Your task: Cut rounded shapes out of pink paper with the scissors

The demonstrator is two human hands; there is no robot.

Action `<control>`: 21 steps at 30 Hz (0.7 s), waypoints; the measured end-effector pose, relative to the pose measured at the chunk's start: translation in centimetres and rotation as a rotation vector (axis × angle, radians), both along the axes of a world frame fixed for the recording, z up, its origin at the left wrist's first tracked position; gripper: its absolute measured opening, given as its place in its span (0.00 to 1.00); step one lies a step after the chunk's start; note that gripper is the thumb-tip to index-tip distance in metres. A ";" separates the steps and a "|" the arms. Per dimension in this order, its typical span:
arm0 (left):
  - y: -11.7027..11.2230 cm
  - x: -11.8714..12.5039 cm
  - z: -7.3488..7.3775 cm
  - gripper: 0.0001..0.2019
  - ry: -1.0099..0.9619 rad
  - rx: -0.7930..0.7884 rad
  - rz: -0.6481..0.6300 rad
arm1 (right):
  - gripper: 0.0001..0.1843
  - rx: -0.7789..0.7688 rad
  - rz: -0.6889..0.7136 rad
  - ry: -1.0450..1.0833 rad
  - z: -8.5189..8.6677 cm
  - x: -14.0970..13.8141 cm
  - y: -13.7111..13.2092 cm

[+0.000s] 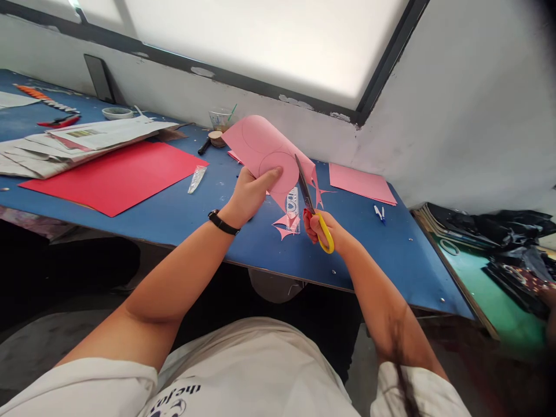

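My left hand (pixel 247 197) is closed on a sheet of pink paper (pixel 256 136), the thumb pressed on a drawn circle. More circle outlines show on the sheet, and its top curls over. In my right hand (pixel 324 229) is a pair of scissors (pixel 305 191) with yellow handles. The blades point up along the right edge of the circle, touching the paper. Curved strips of cut paper hang beside them. Below, pink scraps (pixel 283 227) lie on the table by a clear stencil ruler (pixel 293 202), partly hidden by the sheet.
On the blue table (pixel 208 223), a red sheet (pixel 125 174) and a pile of papers (pixel 82 142) lie at left. Pink sheets (pixel 362 182) and a blue-and-white compass-like tool (pixel 379 214) are at right. A plastic cup (pixel 219 119) stands by the wall. A phone (pixel 99 78) leans there too.
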State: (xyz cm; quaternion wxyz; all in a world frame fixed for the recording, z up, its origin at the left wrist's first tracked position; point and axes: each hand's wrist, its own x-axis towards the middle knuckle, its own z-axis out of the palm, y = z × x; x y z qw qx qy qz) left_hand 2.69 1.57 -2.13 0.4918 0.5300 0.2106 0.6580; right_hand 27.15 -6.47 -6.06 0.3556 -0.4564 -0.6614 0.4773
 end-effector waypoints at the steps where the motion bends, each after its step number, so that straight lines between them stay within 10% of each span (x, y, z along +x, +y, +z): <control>1: 0.1 0.0 -0.1 0.21 -0.002 -0.004 -0.005 | 0.44 0.003 -0.002 -0.002 -0.1 0.1 0.0; 12: 0.3 -0.2 -0.1 0.20 0.021 -0.018 -0.053 | 0.45 0.046 -0.026 0.043 -0.3 -0.1 0.2; 21: 1.2 -0.3 -0.5 0.42 -0.011 -0.046 0.055 | 0.50 0.039 -0.064 0.096 0.4 -0.7 0.1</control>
